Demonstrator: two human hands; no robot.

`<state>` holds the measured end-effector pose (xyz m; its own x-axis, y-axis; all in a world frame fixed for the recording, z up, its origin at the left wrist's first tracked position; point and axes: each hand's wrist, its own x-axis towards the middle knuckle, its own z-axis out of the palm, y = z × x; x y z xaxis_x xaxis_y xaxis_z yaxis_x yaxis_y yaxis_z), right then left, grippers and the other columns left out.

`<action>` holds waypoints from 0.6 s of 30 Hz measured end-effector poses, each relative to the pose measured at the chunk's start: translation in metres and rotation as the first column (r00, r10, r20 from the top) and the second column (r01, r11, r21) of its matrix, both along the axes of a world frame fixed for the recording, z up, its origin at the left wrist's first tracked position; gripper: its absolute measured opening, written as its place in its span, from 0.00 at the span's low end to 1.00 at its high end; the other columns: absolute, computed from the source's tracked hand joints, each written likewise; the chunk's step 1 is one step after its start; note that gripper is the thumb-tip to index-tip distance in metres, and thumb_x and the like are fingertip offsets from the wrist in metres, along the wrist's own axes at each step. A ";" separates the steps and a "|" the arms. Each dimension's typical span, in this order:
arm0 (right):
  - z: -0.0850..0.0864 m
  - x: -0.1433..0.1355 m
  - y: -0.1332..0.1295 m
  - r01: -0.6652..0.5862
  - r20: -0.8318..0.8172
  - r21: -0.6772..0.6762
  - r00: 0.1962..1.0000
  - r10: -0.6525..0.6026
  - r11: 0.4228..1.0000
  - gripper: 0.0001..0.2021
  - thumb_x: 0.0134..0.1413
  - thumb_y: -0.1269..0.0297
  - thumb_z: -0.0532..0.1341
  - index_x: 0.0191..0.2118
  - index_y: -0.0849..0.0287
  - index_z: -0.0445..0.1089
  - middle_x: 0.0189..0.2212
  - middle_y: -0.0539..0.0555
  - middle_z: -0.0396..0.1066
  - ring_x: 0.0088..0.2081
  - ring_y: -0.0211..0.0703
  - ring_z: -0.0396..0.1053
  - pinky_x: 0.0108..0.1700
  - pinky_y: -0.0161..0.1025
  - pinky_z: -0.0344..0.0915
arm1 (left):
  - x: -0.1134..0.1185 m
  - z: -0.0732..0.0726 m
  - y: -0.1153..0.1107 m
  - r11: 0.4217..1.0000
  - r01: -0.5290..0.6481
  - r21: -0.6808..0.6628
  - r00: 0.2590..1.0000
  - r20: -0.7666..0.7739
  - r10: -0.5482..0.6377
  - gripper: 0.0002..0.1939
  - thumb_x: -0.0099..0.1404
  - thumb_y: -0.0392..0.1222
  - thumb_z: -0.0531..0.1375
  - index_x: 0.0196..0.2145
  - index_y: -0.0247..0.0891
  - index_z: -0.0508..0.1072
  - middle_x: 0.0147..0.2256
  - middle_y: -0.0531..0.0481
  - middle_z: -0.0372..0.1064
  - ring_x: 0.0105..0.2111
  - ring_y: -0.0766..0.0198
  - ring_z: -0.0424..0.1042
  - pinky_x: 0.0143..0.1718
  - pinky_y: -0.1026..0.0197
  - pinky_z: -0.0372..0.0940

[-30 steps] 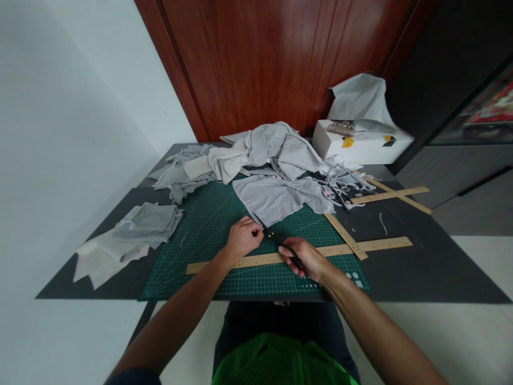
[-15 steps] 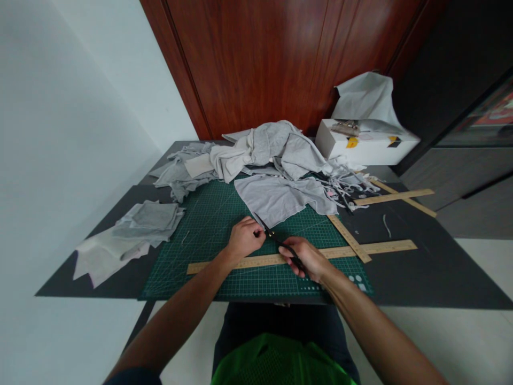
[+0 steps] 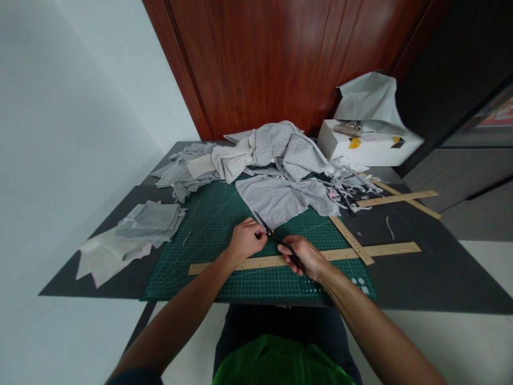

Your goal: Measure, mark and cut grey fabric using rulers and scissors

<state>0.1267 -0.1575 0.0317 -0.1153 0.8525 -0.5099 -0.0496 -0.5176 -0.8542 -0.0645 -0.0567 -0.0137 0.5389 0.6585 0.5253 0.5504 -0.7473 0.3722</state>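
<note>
On the mat [image 3: 208,214] lay the cloth [image 3: 276,198], its near corner apparently pinched by the left hand [image 3: 250,238], fingers curled tight. The right hand [image 3: 300,255] was closed round the scissors [image 3: 278,239], blades at that corner; slack cloth could skew a cut, or a slip nick those fingers.

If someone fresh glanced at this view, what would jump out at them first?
Probably the reddish-brown wooden panelling, filling the top middle behind the dark table. Next, the rumpled heap of pale grey cloth along the table's far side. Nearer the centre, the right hand holds black scissors at the near corner of a flat grey piece, with the left hand beside.
</note>
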 end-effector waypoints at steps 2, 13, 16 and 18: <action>-0.002 -0.001 0.003 -0.002 -0.018 0.001 1.000 0.002 1.000 0.15 0.47 0.53 0.66 0.30 0.54 0.61 0.18 0.44 0.63 0.14 0.33 0.57 0.13 0.33 0.47 | 0.000 0.000 0.000 1.000 0.004 0.009 1.000 0.008 -0.004 0.12 0.57 0.29 0.64 0.22 0.43 0.70 0.23 0.53 0.72 0.28 0.61 0.70 0.33 0.58 0.67; -0.005 0.000 0.010 0.002 -0.001 0.023 1.000 -0.002 1.000 0.14 0.44 0.53 0.66 0.28 0.55 0.62 0.18 0.44 0.63 0.14 0.33 0.57 0.12 0.32 0.46 | -0.001 -0.002 0.000 0.999 0.035 0.006 0.999 0.023 -0.035 0.11 0.56 0.29 0.63 0.22 0.42 0.69 0.22 0.54 0.71 0.27 0.61 0.68 0.32 0.59 0.65; -0.002 0.000 0.013 -0.009 -0.012 0.019 1.000 0.010 1.000 0.15 0.44 0.53 0.66 0.28 0.55 0.62 0.18 0.44 0.63 0.14 0.33 0.58 0.12 0.32 0.47 | -0.001 -0.003 0.000 1.000 0.028 0.004 0.999 0.021 -0.029 0.10 0.55 0.29 0.63 0.22 0.42 0.69 0.22 0.54 0.71 0.27 0.61 0.68 0.32 0.59 0.64; 0.000 0.000 0.016 -0.022 -0.018 0.012 1.000 0.022 1.000 0.15 0.45 0.53 0.66 0.27 0.55 0.61 0.18 0.44 0.63 0.14 0.33 0.58 0.12 0.32 0.47 | -0.001 -0.003 0.000 1.000 0.026 0.000 1.000 0.018 -0.026 0.10 0.55 0.29 0.63 0.22 0.42 0.69 0.22 0.54 0.71 0.27 0.61 0.68 0.32 0.59 0.64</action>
